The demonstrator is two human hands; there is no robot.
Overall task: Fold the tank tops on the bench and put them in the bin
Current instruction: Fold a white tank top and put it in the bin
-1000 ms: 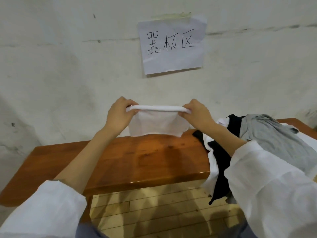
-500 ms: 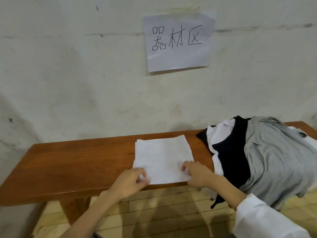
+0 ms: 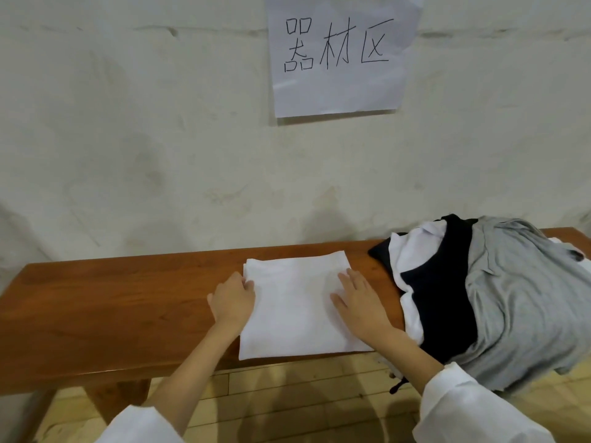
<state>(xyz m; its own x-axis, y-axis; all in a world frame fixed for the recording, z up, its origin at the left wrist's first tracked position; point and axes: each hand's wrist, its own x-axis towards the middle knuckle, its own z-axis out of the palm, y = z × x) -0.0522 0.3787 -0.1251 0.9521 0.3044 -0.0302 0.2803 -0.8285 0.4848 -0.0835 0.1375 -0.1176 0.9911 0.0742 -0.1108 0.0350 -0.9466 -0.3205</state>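
While looking down from head height, facing a long wooden bench (image 3: 112, 308) set against a rough, pale wall (image 3: 128, 155). Mid-bench, lying flat and squared off: a folded white tank top (image 3: 297, 314), its near edge reaching the bench's front rim. On the right part of that cloth, the right hand (image 3: 359, 303), palm down, fingers straight and a little spread, pressing the fabric. At the cloth's left edge, the left hand (image 3: 232, 302), open, fingers gently bent, tips touching the fabric's border. Both forearms bare, with white sleeves (image 3: 473, 410) pushed back near the lower corners of the view. Just to the right of the folded piece, a loose heap of unfolded tank tops: a white one (image 3: 412, 257) nearest, a black one (image 3: 444, 302) lying across it, a grey one (image 3: 524, 302) draped over both and hanging past the front rim. Heap just beside the right wrist; contact impossible to tell. High on the wall, a white paper sheet (image 3: 339, 91) bearing three handwritten black characters. Beneath the bench, pale wooden floorboards (image 3: 287, 404).
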